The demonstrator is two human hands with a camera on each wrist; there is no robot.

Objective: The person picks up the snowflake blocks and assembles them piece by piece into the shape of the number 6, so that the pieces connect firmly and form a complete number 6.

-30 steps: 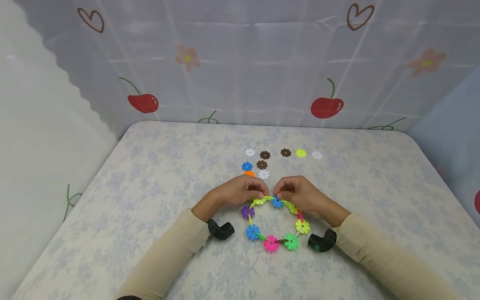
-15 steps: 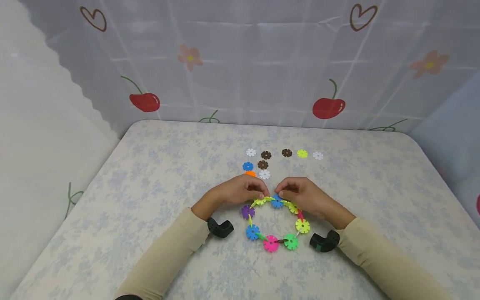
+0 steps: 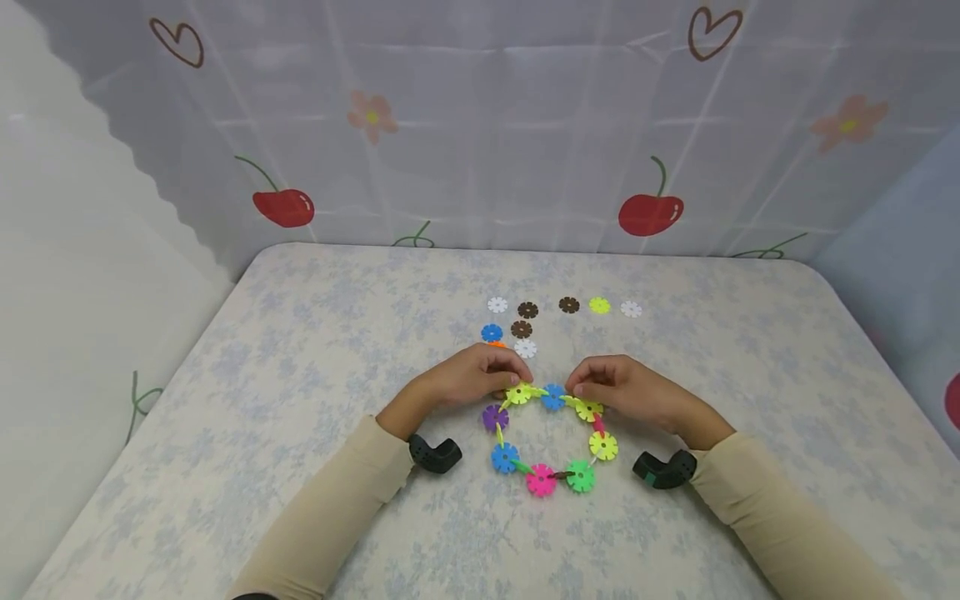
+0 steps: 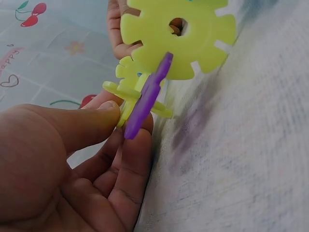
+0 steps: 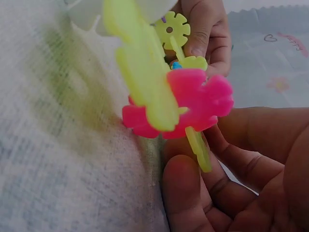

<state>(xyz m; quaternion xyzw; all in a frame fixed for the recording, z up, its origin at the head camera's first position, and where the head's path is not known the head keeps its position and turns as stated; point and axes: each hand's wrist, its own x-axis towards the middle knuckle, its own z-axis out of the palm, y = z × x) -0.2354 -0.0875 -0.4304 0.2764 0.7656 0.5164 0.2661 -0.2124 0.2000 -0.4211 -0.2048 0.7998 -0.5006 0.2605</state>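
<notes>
In the head view, notched plastic discs slotted together form a ring on the table, with a pink disc (image 3: 541, 481) and a green disc (image 3: 581, 477) at its near side. My left hand (image 3: 471, 374) pinches a yellow disc (image 3: 518, 394) at the ring's far left, beside a purple disc (image 3: 495, 418). At the far right, my right hand (image 3: 641, 394) holds another yellow disc (image 3: 588, 409) between thumb and fingers. Between the hands lies a blue disc (image 3: 553, 397). In the right wrist view, a pink-red disc (image 5: 200, 99) partly hides the right fingertips.
Loose discs lie beyond the hands: white (image 3: 631, 309), brown (image 3: 568, 305), yellow (image 3: 599, 306) and blue (image 3: 491, 332). An orange disc (image 3: 497, 343) is partly covered by the left hand. A patterned curtain (image 3: 480, 125) hangs behind the table (image 3: 337, 333).
My right hand has shifted right, off the blue disc and to the yellow disc beside it. The left hand stays at its yellow disc. The ring's near side has moved slightly farther away.
</notes>
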